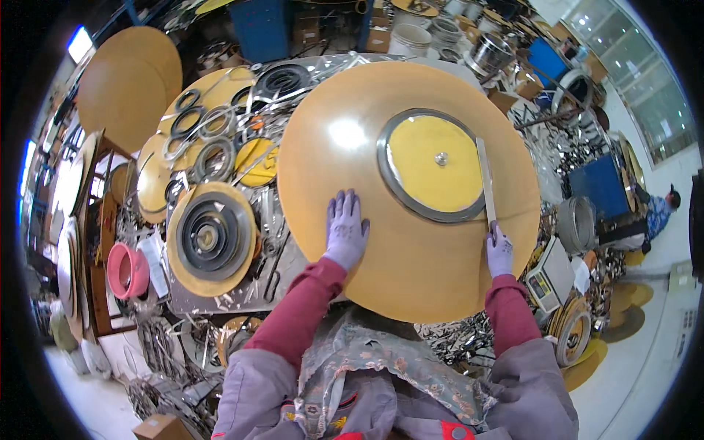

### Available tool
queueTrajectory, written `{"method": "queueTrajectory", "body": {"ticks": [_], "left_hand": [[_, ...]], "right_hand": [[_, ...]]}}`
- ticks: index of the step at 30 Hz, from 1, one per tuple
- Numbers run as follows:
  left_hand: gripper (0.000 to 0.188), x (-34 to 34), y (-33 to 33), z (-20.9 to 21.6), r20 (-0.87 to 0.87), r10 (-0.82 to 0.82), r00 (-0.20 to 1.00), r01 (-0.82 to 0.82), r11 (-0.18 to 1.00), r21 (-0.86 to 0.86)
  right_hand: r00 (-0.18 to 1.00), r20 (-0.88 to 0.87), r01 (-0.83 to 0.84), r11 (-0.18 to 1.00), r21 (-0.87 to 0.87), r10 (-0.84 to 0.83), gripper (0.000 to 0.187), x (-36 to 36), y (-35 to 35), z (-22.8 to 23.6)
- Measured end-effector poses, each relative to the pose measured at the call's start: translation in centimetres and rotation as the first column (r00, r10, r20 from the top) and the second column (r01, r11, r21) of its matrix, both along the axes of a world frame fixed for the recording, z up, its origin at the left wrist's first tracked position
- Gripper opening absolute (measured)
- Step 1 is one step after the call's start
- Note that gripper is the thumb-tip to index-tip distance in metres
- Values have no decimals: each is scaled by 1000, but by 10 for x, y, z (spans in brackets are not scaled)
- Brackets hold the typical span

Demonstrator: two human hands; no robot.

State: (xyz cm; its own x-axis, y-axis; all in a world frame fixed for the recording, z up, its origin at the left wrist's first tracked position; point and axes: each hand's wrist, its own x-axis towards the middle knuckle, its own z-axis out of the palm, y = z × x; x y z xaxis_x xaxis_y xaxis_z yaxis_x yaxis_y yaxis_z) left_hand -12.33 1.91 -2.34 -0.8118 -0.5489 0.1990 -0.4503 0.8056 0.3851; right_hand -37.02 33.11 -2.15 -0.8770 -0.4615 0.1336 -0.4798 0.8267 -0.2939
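A large tan disc (323, 139) lies in front of me, with a grey ring (386, 173) on its right half. Inside that ring sits a yellow disc (422, 180) with a small shiny knob (441, 158) near its middle. My left hand (345, 232), in a pale purple glove, rests flat on the tan disc, fingers stretched. My right hand (500, 253), gloved alike, grips the near end of a long flat metal strip (485, 172). The strip reaches away from me along the right edge of the ring. My right fingers are partly hidden by the hand's back.
Left of the disc, a stepped stack of dark rings (207, 235) stands on the worktable, near loose rings (214, 160) and metal scraps. A pink bucket (127, 270) is at the far left. A scale (549, 277) stands at the right. Beyond it, a person (658, 213) is seen.
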Motion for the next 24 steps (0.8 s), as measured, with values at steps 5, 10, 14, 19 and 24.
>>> {"method": "queueTrajectory", "body": {"ticks": [5,10,14,19,24], "left_hand": [[64,-73,4,-20,2,-32,999,32,999,-14],[68,-89,12,-11,92,37,995,-33,998,-48],[66,-95,25,-7,110,81,991,-77,996,-39],[63,-103,3,-12,83,66,994,-60,996,-68],[62,-110,-13,-8,60,-12,998,16,998,-60]], "right_hand": [[999,-33,-41,971,-237,34,41,-12,-4,24],[996,75,-43,996,-75,49,37,-41,17,14],[864,488,437,662,-609,-122,26,-43,39,-3],[361,923,736,568,-368,131,28,3,35,15],[360,925,847,375,-377,120,37,-7,43,-20]]}}
